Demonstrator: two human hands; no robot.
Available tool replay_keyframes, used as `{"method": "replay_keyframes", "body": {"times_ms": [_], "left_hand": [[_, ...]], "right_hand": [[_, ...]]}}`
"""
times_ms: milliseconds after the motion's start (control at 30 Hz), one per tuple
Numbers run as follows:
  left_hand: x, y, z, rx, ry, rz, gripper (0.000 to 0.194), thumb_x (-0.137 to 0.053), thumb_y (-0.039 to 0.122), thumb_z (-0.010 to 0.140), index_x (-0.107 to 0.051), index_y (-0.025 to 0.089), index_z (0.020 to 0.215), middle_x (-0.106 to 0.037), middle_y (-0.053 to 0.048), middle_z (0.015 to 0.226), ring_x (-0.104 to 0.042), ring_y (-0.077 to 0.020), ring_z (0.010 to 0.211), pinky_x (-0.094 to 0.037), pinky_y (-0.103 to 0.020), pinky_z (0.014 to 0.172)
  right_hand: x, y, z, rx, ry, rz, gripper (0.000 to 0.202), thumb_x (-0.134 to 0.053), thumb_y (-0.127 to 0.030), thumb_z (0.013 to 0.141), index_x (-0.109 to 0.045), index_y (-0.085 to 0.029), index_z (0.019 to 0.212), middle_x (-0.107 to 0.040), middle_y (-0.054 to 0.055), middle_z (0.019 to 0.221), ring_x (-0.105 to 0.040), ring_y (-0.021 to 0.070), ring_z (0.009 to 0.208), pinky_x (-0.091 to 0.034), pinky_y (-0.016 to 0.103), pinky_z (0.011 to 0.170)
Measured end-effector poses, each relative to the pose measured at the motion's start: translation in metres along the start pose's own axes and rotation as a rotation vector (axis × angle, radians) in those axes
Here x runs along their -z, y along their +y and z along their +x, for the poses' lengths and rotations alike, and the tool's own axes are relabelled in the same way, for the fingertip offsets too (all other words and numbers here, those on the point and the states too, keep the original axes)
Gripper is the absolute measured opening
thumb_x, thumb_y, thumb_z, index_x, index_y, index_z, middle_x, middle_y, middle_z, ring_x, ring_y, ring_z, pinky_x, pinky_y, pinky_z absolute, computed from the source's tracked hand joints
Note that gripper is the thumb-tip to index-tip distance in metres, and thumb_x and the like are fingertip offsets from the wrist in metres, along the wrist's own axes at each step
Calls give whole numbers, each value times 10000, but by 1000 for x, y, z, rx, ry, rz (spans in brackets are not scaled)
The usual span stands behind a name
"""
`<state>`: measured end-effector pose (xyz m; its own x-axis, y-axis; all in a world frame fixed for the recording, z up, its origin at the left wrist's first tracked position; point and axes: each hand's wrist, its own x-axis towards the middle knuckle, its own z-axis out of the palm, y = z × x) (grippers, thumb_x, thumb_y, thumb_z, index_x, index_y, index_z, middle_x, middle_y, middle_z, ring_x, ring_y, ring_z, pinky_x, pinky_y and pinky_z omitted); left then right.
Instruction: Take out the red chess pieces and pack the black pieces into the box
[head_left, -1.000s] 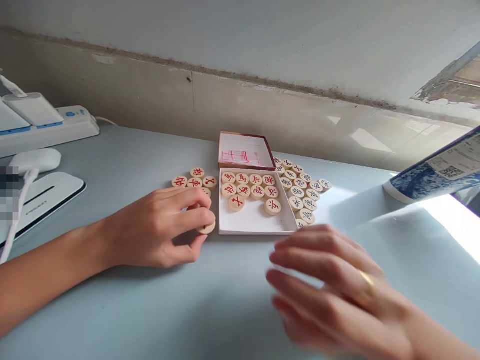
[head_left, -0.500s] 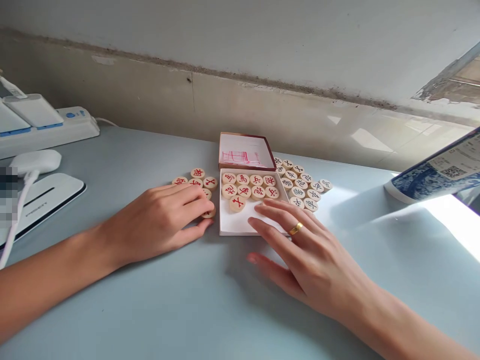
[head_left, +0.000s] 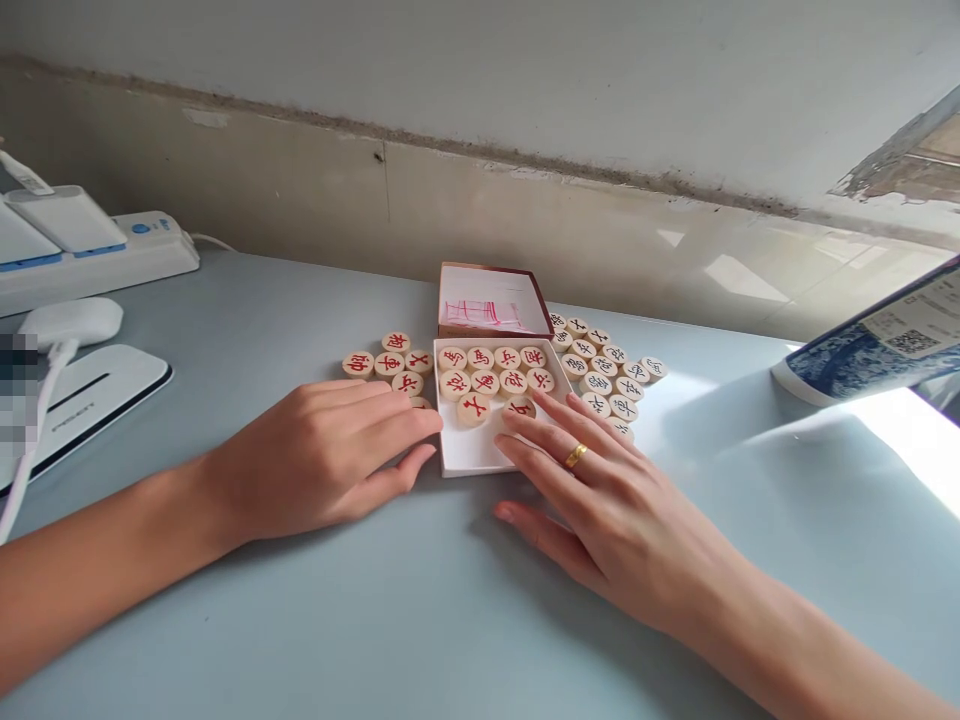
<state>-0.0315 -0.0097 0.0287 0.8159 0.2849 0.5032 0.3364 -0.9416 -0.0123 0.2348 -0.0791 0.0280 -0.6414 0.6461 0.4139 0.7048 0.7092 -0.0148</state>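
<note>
A white shallow box (head_left: 469,455) holds several wooden xiangqi pieces with red characters, packed in rows toward its far side. My right hand (head_left: 600,490) reaches over the box's right part, fingers spread, its fingertips at a red piece (head_left: 519,407) in the near row. Another red piece (head_left: 473,408) lies left of that one. Just left of the box rests my left hand (head_left: 337,450), thumb and forefinger apart with nothing visible between them. Beyond its knuckles lie several loose red pieces (head_left: 389,364), some partly hidden by the fingers.
The box lid (head_left: 491,290) with pink drawn lines stands behind the box. Several black-lettered pieces (head_left: 597,383) lie to the right. A blue patterned canister (head_left: 862,340) is at far right. A power strip (head_left: 157,245) and a white charging pad (head_left: 112,390) sit left.
A red piece now shows in the box under my right fingertips. My left hand no longer has a piece at its fingertips, and its forefinger has moved right to the box edge.
</note>
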Motion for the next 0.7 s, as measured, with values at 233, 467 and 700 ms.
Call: {"method": "replay_keyframes", "body": {"times_ms": [233,467,700], "left_hand": [[0,4,0,-116,-66,-79,148,-518,124,997,-614,127,1110,-657,-13,764,-586,-165,639,-446,-299,631],[-1,5,0,-120,-73,-78,153,-515,122,999,-621,131,1108,-668,-16,761,-597,-167,637,-448,-300,623],[-2,4,0,-127,-60,-73,153,-521,123,992,-624,126,1106,-681,-25,767,-614,-172,645,-451,-300,612]], "right_hand": [[-1,2,-1,-7,-27,43,314,-574,-330,1022,-667,-66,1163,-671,181,1336,-662,345,1189,-570,555,1044],[-2,1,-3,3,-10,32,324,-571,-321,1023,-659,-60,1193,-684,174,1317,-657,341,1197,-589,531,1017],[-3,1,-3,6,-7,-4,357,-557,-313,1028,-647,-37,1237,-679,186,1325,-671,345,1176,-624,520,959]]}}
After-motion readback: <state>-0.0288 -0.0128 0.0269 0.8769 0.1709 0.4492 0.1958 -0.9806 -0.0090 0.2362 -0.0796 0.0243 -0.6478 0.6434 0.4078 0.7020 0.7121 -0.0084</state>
